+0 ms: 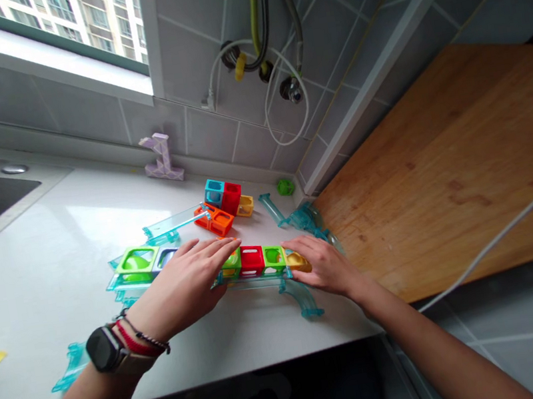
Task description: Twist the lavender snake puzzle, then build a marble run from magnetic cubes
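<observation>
Head view looks down on a white worktop [44,262] strewn with toy building pieces. At the far left a clear teal track piece [71,369] lies near the front edge, and further in stands a green square frame [135,262] on more clear teal parts.

The left hand [186,286], with a dark watch [103,349] and bracelets at the wrist, lies flat and wide, palm down. Its fingers stretch rightward over the left end of the row of coloured cubes [263,258], and they close round nothing. The row sits near the middle of the worktop, running left to right in green, red, green and yellow, on top of a curved clear track [302,298]. Behind it lies a loose cluster of blocks [224,203] in blue, red, orange and yellow.

The right hand [325,264] meets the yellow cube at the row's right end with bent fingers. The thumb is hidden, so whether it grips or only presses cannot be told. The forearm comes in low from the lower right, beside the wooden board [443,165].

The step looks like squaring up the row. It would go best with even inward pressure from both ends, the left palm kept light so that the cubes stay in line, and the curved track beneath left undisturbed.
</observation>
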Motion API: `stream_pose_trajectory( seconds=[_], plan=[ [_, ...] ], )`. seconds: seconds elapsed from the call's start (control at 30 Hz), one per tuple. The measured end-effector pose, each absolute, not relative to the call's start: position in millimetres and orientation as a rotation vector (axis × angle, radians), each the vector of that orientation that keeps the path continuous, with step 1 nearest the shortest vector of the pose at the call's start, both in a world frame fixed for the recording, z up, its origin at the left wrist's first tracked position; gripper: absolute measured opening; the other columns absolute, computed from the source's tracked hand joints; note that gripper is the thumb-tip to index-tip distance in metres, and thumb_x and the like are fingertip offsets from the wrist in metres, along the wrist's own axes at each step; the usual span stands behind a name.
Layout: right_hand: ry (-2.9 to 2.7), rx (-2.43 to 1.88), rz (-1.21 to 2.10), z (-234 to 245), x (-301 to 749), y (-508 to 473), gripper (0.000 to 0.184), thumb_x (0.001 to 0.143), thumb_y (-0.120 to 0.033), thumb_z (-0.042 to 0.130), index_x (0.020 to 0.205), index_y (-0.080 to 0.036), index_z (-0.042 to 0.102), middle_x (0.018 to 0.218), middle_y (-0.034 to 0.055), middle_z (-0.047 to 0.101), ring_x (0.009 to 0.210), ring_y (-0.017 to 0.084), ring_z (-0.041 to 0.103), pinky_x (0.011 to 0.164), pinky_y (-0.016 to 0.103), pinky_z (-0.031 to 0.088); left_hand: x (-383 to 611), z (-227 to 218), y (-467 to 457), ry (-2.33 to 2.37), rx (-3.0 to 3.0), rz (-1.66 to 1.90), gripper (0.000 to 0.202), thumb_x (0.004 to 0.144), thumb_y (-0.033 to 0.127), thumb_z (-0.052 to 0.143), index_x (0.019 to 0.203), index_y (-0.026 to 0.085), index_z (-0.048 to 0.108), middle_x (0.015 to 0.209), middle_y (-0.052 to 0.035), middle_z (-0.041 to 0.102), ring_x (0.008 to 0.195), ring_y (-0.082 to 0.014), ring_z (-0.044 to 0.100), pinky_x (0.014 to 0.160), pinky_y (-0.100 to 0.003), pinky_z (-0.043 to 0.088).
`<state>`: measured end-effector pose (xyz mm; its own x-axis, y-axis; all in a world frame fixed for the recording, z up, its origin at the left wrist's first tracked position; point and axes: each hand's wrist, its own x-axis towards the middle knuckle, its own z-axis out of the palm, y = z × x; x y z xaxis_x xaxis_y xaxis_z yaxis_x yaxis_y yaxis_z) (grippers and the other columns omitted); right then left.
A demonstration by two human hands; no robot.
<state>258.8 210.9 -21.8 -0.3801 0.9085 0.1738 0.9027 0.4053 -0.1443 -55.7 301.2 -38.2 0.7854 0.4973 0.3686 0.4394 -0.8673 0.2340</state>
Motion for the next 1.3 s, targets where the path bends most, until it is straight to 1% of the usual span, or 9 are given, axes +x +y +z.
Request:
stream_pose_trajectory(
  seconds=[0.2, 0.5, 0.67, 0.8, 0.93, 1.0, 1.13, 1.2, 1.3],
  plan=[
    [-2.439, -1.576, 0.047, -22.7, 259.2, 212.1, 0.059, 0.086, -0.032, 0.075, 0.141, -0.022, 0.054, 0.129, 0.0120, 0.067, 0.117, 0.029, 0.064, 0.101, 0.046, 0.053, -56.2, -38.5, 301.1, 0.756, 2.824, 0.662, 0.072, 0.085, 0.018, 0.058, 0.154, 0.020, 0.038, 0.146, -0.0119, 0.061, 0.129, -0.0285, 0.059, 0.109, -0.046, 0.042],
    [-2.455, -1.571, 0.032, -22.4, 258.2, 212.8, 0.064, 0.085, -0.034, 0.077, 0.143, -0.024, 0.052, 0.128, 0.0122, 0.067, 0.116, 0.030, 0.064, 0.100, 0.047, 0.053, -58.4, -35.4, 301.3, 0.749, 2.813, 0.679, 0.071, 0.086, 0.019, 0.060, 0.154, 0.020, 0.039, 0.143, -0.0122, 0.062, 0.126, -0.0301, 0.061, 0.108, -0.047, 0.043],
    [-2.463, -1.581, 0.018, -24.3, 256.9, 213.6, 0.063, 0.085, -0.034, 0.076, 0.142, -0.023, 0.052, 0.128, 0.0121, 0.067, 0.116, 0.030, 0.064, 0.100, 0.046, 0.053, -60.1, -33.3, 300.4, 0.820, 2.826, 0.635, 0.072, 0.085, 0.023, 0.063, 0.154, 0.021, 0.039, 0.139, -0.0128, 0.064, 0.123, -0.0326, 0.062, 0.107, -0.049, 0.042],
    [-2.468, -1.581, 0.016, -22.5, 254.9, 213.4, 0.061, 0.086, -0.034, 0.075, 0.142, -0.022, 0.052, 0.128, 0.0122, 0.067, 0.116, 0.030, 0.064, 0.100, 0.047, 0.053, -62.9, -33.0, 301.6, 0.880, 2.822, 0.608, 0.070, 0.085, 0.025, 0.063, 0.152, 0.020, 0.041, 0.137, -0.0136, 0.066, 0.123, -0.0346, 0.062, 0.108, -0.053, 0.041],
    [-2.470, -1.577, 0.024, -19.4, 252.6, 211.4, 0.062, 0.087, -0.031, 0.073, 0.144, -0.023, 0.050, 0.128, 0.0123, 0.067, 0.116, 0.030, 0.064, 0.100, 0.047, 0.053, -62.8, -31.4, 301.1, 0.891, 2.808, 0.616, 0.068, 0.085, 0.026, 0.063, 0.150, 0.021, 0.044, 0.134, -0.0136, 0.067, 0.121, -0.0345, 0.063, 0.107, -0.053, 0.042],
    [-2.469, -1.583, 0.017, -20.0, 252.1, 210.5, 0.061, 0.087, -0.030, 0.072, 0.144, -0.022, 0.050, 0.128, 0.0124, 0.067, 0.116, 0.030, 0.064, 0.101, 0.047, 0.053, -58.9, -30.2, 295.8, 0.922, 2.811, 0.638, 0.064, 0.085, 0.023, 0.063, 0.146, 0.022, 0.048, 0.138, -0.0147, 0.064, 0.126, -0.0348, 0.060, 0.109, -0.053, 0.041],
    [-2.462, -1.578, 0.028, -24.5, 252.7, 210.4, 0.062, 0.087, -0.029, 0.071, 0.145, -0.023, 0.049, 0.127, 0.0119, 0.067, 0.116, 0.031, 0.064, 0.099, 0.047, 0.054, -40.1, -27.7, 272.4, 0.880, 2.842, 0.657, 0.064, 0.082, 0.013, 0.061, 0.145, 0.020, 0.049, 0.155, -0.0164, 0.049, 0.143, -0.0361, 0.044, 0.117, -0.055, 0.034],
    [-2.459, -1.567, 0.041, -26.5, 253.3, 211.0, 0.062, 0.087, -0.027, 0.070, 0.145, -0.024, 0.049, 0.127, 0.0114, 0.067, 0.116, 0.030, 0.064, 0.099, 0.047, 0.054, -27.1, -26.3, 256.9, 0.749, 2.821, 0.693, 0.065, 0.085, 0.016, 0.063, 0.147, 0.021, 0.046, 0.155, -0.0148, 0.049, 0.146, -0.0358, 0.039, 0.118, -0.055, 0.032],
    [-2.458, -1.559, 0.052, -27.7, 254.1, 211.2, 0.062, 0.086, -0.026, 0.069, 0.145, -0.025, 0.048, 0.127, 0.0112, 0.066, 0.117, 0.031, 0.064, 0.099, 0.048, 0.054, -9.0, -24.6, 232.3, 0.479, 2.787, 0.803, 0.049, 0.092, 0.020, 0.060, 0.141, 0.022, 0.052, 0.143, -0.0124, 0.058, 0.142, -0.0320, 0.044, 0.118, -0.050, 0.034]
  ],
)
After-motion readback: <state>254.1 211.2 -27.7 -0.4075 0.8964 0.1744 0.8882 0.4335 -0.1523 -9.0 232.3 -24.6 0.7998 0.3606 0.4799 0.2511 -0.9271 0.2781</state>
